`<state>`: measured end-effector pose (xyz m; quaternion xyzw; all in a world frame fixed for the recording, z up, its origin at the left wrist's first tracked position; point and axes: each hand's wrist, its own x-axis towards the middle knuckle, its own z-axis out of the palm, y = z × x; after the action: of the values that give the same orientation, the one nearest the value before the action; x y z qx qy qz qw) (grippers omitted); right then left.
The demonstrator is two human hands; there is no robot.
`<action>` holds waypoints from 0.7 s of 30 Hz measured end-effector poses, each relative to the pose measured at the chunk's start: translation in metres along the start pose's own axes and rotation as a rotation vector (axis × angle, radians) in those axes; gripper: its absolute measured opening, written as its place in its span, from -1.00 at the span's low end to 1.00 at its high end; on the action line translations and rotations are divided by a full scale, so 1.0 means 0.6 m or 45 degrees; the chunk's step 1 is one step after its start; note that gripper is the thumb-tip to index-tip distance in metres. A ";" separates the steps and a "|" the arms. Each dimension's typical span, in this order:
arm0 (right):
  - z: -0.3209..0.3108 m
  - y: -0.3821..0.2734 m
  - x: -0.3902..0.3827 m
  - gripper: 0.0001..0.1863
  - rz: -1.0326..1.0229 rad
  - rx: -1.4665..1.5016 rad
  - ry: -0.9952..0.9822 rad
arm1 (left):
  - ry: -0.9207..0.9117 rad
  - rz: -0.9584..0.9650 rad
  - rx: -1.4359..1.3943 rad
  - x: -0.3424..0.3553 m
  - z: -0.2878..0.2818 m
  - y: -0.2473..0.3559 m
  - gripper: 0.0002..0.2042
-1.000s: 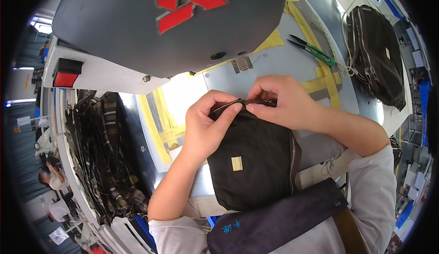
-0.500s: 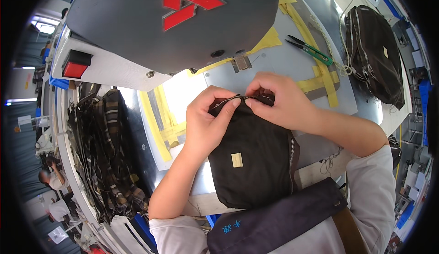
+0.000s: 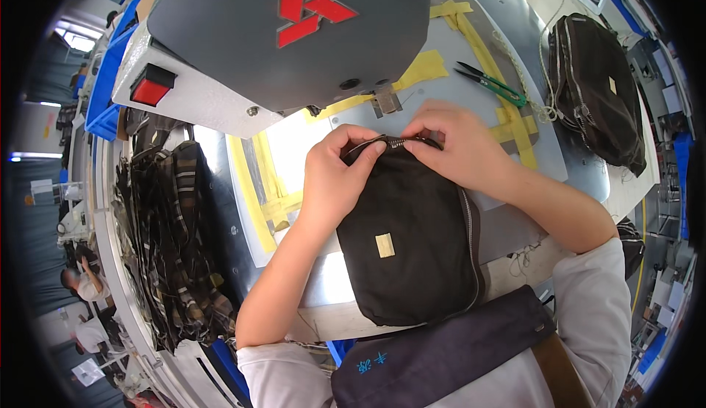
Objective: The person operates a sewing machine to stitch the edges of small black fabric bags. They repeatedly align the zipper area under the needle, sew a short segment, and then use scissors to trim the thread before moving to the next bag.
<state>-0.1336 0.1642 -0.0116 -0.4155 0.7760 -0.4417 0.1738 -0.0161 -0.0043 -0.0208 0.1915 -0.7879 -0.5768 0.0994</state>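
A dark fabric bag (image 3: 412, 242) with a zip down its right side and a small cream patch (image 3: 384, 245) lies before me, its lower end near the table's front edge. My left hand (image 3: 340, 169) pinches the bag's far edge between thumb and fingers. Close beside it, my right hand (image 3: 460, 147) pinches the same edge, where a short stretch of zip teeth (image 3: 396, 143) shows between the two hands. Just beyond my fingertips is the small metal foot (image 3: 386, 103) of the sewing machine (image 3: 294, 48).
Green-handled thread snips (image 3: 493, 84) lie on the taped plate at the far right. Another dark zipped bag (image 3: 599, 92) rests on the right. Dark and plaid fabric pieces (image 3: 173, 239) are heaped at left, near a blue bin (image 3: 107, 92). Yellow tape (image 3: 250, 202) marks the plate.
Both hands have moved slightly away from me, drawing the bag's far edge nearer the machine's foot. The hands are a little farther apart, with more zip teeth showing between them.
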 end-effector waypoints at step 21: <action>-0.023 -0.001 0.100 -0.85 0.269 -0.273 -0.204 | 0.034 -0.072 0.481 0.066 0.005 0.021 -0.82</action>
<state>-0.1776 0.1238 0.0023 -0.3817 0.8417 -0.3009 0.2351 -0.0555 -0.0151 -0.0125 0.2365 -0.8750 -0.4187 0.0559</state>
